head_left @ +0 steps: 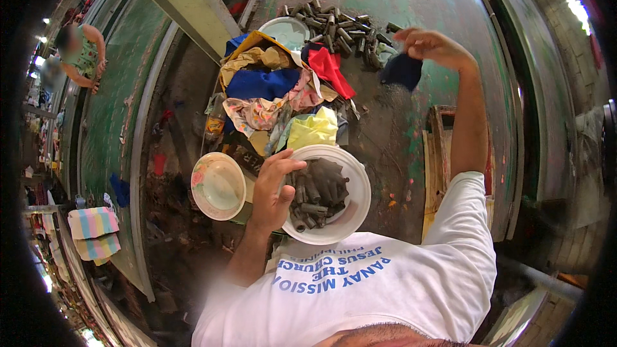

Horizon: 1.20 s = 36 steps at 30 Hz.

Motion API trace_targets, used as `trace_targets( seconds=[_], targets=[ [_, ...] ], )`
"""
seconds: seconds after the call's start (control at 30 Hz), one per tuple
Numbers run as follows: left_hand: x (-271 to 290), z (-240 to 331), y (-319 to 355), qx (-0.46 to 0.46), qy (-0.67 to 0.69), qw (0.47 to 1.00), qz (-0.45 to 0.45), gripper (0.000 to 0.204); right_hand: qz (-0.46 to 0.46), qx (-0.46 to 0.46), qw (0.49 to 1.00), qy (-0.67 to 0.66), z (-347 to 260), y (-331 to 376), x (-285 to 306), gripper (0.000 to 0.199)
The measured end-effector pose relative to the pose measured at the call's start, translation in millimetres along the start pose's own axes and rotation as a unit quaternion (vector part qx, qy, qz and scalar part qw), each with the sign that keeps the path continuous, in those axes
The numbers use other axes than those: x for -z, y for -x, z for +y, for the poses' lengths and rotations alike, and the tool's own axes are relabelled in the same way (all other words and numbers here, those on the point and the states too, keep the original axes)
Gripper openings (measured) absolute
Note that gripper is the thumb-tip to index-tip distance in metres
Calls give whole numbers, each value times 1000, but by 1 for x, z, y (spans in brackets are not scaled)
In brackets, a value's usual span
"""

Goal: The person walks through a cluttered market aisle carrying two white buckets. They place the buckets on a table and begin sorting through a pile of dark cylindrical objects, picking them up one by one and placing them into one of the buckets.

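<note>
Bowl: white, at your chest, holding dark metal tubes.
Left hand: your fingers curl onto those tubes.
Right hand: pinching a dark blue rag above the green bench.
Progress: seemingly partway; another tube pile waits beyond the heaped rags.
Unclear: the tubes' condition.

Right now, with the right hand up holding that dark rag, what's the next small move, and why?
Probably bring the dark blue rag in the right hand down to the white bowl, since the left hand already rests on the dark metal tubes piled there.
</note>
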<state>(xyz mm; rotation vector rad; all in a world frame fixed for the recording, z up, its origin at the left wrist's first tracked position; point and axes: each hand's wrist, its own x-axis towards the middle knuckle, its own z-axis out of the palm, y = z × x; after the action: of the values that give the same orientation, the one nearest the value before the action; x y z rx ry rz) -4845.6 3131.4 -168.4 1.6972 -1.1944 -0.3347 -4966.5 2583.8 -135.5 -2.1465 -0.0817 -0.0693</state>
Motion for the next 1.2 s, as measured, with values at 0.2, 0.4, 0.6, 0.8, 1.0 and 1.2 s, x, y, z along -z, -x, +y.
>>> trace_targets(
  seconds=[0.2,0.4,0.6,0.8,1.0,1.2],
  targets=[
    [1,2,-3,11,-3,1000,-4,78,111,-228,963,94,95,-16,-14,38],
    [1,3,-4,37,12,999,8,79,277,-373,864,194,189,-72,-37,40],
    [2,-1,-3,42,28,999,4,76,169,-463,814,308,179,-122,-64,90],
    [2,-2,-4,37,41,998,1,75,138,-513,804,268,168,-115,-60,104],
    [3,-2,-8,23,35,999,-9,73,231,-433,851,187,170,-122,-84,130],
    [3,-2,-5,22,37,999,-6,74,201,-432,847,237,146,-131,-107,149]
  ],
)
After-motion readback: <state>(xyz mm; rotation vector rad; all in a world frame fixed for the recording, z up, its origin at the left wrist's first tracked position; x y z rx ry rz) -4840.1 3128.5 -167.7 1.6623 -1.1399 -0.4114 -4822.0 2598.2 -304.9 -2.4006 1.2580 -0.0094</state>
